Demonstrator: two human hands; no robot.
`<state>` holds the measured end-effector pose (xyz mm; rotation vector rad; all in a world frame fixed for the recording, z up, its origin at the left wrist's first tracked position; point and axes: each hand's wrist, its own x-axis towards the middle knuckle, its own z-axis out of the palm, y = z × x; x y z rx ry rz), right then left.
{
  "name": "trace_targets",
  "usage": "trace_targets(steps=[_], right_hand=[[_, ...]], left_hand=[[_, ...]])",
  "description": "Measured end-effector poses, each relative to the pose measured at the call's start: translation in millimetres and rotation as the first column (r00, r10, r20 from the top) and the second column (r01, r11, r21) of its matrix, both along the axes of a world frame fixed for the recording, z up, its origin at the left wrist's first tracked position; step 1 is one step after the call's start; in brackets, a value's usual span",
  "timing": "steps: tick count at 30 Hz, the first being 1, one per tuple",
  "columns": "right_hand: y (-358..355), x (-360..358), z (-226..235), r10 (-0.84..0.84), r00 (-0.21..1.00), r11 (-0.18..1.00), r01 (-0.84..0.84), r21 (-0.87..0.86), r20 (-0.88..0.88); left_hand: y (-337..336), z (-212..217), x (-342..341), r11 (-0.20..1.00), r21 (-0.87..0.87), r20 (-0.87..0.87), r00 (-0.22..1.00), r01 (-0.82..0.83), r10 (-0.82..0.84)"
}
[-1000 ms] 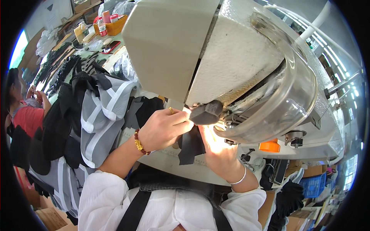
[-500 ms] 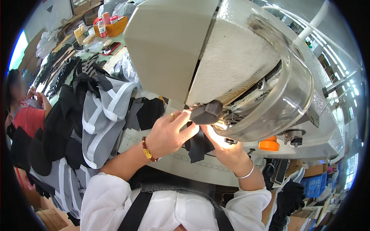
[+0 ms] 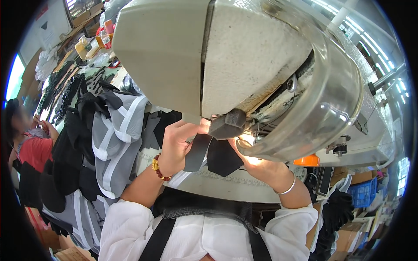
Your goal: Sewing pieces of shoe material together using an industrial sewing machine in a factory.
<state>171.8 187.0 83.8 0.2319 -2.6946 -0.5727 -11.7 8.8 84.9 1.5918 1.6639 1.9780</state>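
A large cream sewing machine head (image 3: 257,56) fills the upper middle, with a clear curved shield (image 3: 344,104) and a dark foam block (image 3: 228,125) on its front. My left hand (image 3: 175,141) is closed at the grey fabric strip (image 3: 196,154), its fingertips partly hidden by the foam block. A black fabric piece (image 3: 224,156) hangs beside the strip, between my hands. My right hand (image 3: 265,170) reaches under the shield into bright lamp light, next to the black piece. Its fingertips are hidden behind the foam block and the glare.
Grey and black fabric parts with white bands (image 3: 119,143) are heaped on my left. Farther left, a person in a red top (image 3: 37,150) works with both hands. An orange knob (image 3: 307,160) is right of my right hand, and a blue crate (image 3: 362,192) stands low at right.
My left hand has turned more upright and moved slightly left. More of the grey strip and black piece now shows between my hands. The view has shifted a little.
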Motion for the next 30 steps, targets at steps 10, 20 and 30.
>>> trace_targets(steps=[10, 20, 30], right_hand=[[7.1, -2.7, 7.6, 0.171, 0.939, 0.776, -0.315, -0.546, -0.300], [18.1, -10.5, 0.1, 0.197, 0.927, 0.793, -0.343, -0.503, -0.320], [10.1, -12.9, 18.5, 0.235, 0.884, 0.906, -0.350, -0.238, -0.403]], left_hand=[[0.0, 6.2, 3.9, 0.978, -0.078, -0.767, 0.638, -0.192, 0.064], [1.8, 13.9, 12.4, 0.965, -0.061, -0.799, 0.592, -0.253, 0.105], [-1.9, 5.5, 6.1, 0.954, -0.090, -0.774, 0.623, -0.286, 0.114]])
